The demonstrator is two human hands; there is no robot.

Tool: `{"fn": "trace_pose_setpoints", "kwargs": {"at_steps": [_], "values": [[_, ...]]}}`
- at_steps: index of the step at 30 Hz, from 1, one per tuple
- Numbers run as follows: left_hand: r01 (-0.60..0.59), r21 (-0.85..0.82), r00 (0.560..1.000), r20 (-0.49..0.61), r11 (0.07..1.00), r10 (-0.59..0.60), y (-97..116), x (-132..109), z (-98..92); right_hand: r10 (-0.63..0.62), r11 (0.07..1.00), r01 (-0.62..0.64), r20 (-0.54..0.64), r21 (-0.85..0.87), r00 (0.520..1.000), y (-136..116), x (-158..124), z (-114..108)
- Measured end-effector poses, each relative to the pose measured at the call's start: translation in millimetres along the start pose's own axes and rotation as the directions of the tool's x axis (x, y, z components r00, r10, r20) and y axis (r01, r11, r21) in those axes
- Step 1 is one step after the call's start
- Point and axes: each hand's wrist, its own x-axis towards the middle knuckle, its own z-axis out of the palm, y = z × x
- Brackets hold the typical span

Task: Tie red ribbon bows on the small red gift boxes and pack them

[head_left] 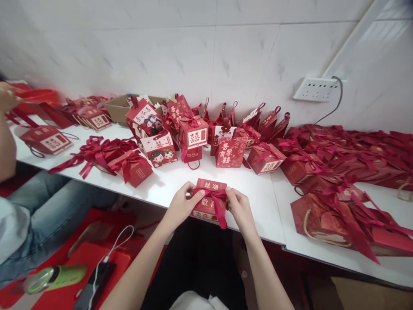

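A small red gift box (202, 214) with printed characters lies at the table's front edge, right before me. A dark red ribbon (219, 210) is tied in a bow across its top, and one tail hangs down over the front. From the left, my left hand (183, 201) pinches a loop of the bow between thumb and fingers. On the opposite side my right hand (239, 209) closes its fingertips on the ribbon at the box's right edge. The fingers partly hide the box's sides.
Red boxes, among them a floral box (229, 153), stand behind. Piled ribboned boxes (364, 159) fill the right, near a rope-handled box (318, 217). Loose ribbons (97, 153) lie left. Another person's arm (7, 133) is at far left. A power strip (311, 89) is on the wall.
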Motion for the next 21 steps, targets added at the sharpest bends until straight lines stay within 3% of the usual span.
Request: {"fn": "trace_pose_setpoints", "kwargs": {"at_steps": [6, 10, 12, 14, 17, 21], "values": [[-0.053, 0.122, 0.998, -0.023, 0.991, 0.057, -5.7, -11.0, 0.4, -0.032, 0.997, 0.029, -0.046, -0.066, 0.998, -4.5, -4.7, 3.2], [-0.247, 0.433, 0.942, -0.101, 0.867, 0.319, -6.3, -16.5, -10.0, -0.058, 0.995, 0.053, -0.059, -0.084, 0.997, -8.6, -21.7, 5.5], [-0.357, 0.521, 0.897, -0.039, 0.775, 0.44, -6.3, -14.0, -17.2, -0.056, 0.98, 0.039, -0.081, -0.198, 0.995, -11.1, -34.2, 6.2], [-0.431, 0.533, 0.876, 0.054, 0.728, 0.479, -7.2, -8.2, -24.5, -0.02, 0.946, -0.011, -0.092, -0.325, 0.996, -13.5, -47.0, 8.3], [-0.469, 0.496, 0.879, 0.178, 0.73, 0.443, -10.2, 2.3, -33.5, 0.024, 0.892, -0.066, -0.1, -0.448, 0.995, -15.8, -60.8, 13.7], [-0.468, 0.441, 0.884, 0.242, 0.766, 0.4, -13.2, 12.6, -41.1, 0.02, 0.874, -0.048, -0.063, -0.483, 0.998, -16.3, -67.1, 15.9]]}}
